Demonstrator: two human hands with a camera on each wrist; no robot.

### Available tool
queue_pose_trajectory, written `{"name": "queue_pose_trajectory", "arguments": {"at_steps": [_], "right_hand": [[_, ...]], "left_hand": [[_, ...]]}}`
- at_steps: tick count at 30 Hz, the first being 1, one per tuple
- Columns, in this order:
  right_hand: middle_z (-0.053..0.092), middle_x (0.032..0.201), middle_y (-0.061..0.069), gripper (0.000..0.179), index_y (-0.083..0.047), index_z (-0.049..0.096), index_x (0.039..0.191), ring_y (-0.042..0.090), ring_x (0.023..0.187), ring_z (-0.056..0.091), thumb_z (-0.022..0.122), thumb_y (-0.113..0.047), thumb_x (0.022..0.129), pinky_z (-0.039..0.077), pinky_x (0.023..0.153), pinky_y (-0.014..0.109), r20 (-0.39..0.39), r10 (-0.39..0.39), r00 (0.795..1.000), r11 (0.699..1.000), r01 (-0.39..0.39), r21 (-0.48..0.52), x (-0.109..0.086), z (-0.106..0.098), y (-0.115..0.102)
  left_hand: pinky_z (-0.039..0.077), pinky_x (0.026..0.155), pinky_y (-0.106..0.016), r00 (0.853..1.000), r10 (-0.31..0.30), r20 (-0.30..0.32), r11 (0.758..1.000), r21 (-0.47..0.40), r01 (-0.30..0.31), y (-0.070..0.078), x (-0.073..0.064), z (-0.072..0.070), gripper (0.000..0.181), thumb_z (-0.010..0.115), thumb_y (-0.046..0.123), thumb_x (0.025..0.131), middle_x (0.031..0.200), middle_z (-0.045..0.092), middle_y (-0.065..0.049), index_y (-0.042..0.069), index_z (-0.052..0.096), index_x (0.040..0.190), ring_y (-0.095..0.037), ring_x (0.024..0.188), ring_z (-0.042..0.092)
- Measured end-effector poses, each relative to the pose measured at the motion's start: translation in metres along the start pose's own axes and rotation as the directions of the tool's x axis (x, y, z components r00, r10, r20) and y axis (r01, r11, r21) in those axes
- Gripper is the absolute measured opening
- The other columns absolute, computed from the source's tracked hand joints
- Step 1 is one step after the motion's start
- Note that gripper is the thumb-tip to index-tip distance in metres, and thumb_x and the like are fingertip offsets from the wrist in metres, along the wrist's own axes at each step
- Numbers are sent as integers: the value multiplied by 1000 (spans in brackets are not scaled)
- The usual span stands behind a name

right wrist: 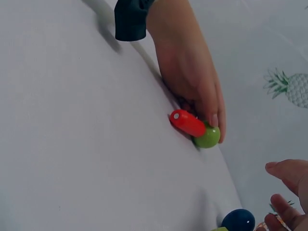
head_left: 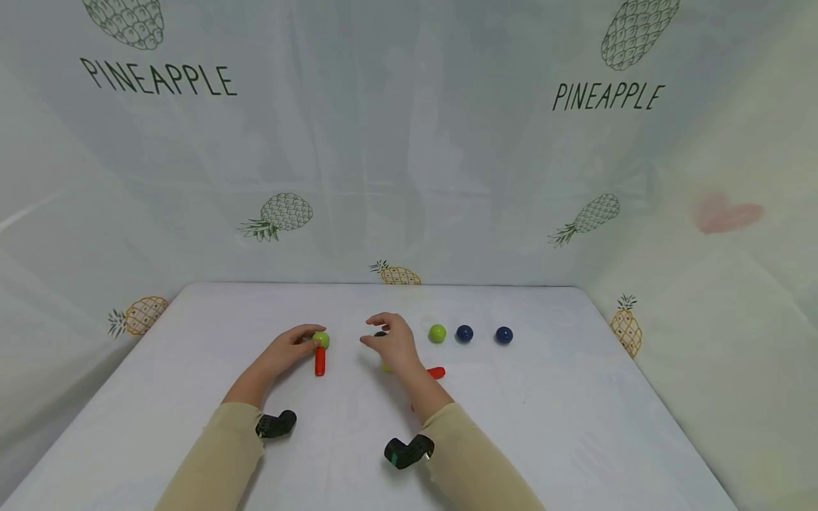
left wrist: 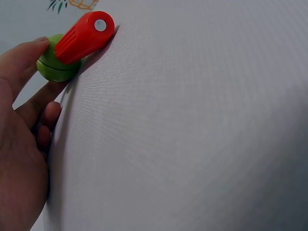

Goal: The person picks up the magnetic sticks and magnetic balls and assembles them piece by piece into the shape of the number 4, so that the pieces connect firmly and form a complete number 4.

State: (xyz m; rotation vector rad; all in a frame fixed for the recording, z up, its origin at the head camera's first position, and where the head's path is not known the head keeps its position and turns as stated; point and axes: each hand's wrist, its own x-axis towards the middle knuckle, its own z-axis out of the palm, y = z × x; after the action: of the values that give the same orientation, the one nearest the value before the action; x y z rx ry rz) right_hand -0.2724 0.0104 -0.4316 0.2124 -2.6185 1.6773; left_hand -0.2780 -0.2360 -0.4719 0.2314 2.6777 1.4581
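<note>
On the left of the white table, my left hand (head_left: 287,349) pinches a green ball (head_left: 323,340) between thumb and fingers. A short red handle (head_left: 320,362) butts against that ball and points toward me; its end bears a pale dot in the left wrist view. My right hand (head_left: 396,348) hovers with thumb and fingers spread around a dark blue ball (head_left: 380,333), partly hidden by the hand. In the right wrist view its fingers (right wrist: 286,209) stand apart from the blue ball (right wrist: 238,220). A yellow-green piece (head_left: 385,367) peeks out just below that hand.
Right of my right hand, another green ball (head_left: 437,333) and two dark blue balls, one nearer (head_left: 464,333) and one farther (head_left: 504,335), lie in a row. Another red piece (head_left: 437,372) shows partly behind my right forearm. A patterned cloth (head_left: 409,177) hangs behind the table.
</note>
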Motion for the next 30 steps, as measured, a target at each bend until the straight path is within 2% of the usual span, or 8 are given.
{"name": "queue_pose_trajectory", "arguments": {"at_steps": [5,10,15,23,30], "right_hand": [[57,119,6,33,-8,70,112,28,113,51,80,-12,81,45,94,41,-18,76,997,997,-77,-12,2,-2,6],[55,118,10,34,-10,70,111,28,109,52,81,-11,79,47,91,39,-17,134,991,990,-135,-28,6,-2,14],[55,115,10,34,-10,71,110,27,104,53,81,-8,78,49,88,38,-16,150,989,988,-150,-37,9,-2,20],[61,103,7,30,-8,70,106,24,97,58,81,-4,78,50,87,37,-16,167,986,986,-167,-30,11,-3,22],[61,105,8,28,-9,69,104,27,107,58,79,-3,79,49,91,40,-11,171,985,985,-171,-29,16,0,24]], "left_hand": [[38,94,-48,1000,11,0,1000,0,-11,0,0,-1,39,59,18,98,134,52,-18,5,57,134,-31,110,47],[38,90,-43,1000,2,-3,1000,6,-1,-1,1,0,39,61,18,96,131,54,-17,5,57,133,-30,106,46],[40,86,-40,1000,-20,-8,1000,9,21,-2,2,0,39,64,19,95,126,55,-14,8,59,132,-27,102,47],[38,95,-49,999,-25,-28,1000,8,25,-2,3,3,39,65,17,94,136,50,-20,8,59,132,-33,112,46],[39,94,-49,999,-29,-41,999,32,31,-1,3,5,38,66,21,94,133,51,-21,9,60,129,-33,110,47]]}}
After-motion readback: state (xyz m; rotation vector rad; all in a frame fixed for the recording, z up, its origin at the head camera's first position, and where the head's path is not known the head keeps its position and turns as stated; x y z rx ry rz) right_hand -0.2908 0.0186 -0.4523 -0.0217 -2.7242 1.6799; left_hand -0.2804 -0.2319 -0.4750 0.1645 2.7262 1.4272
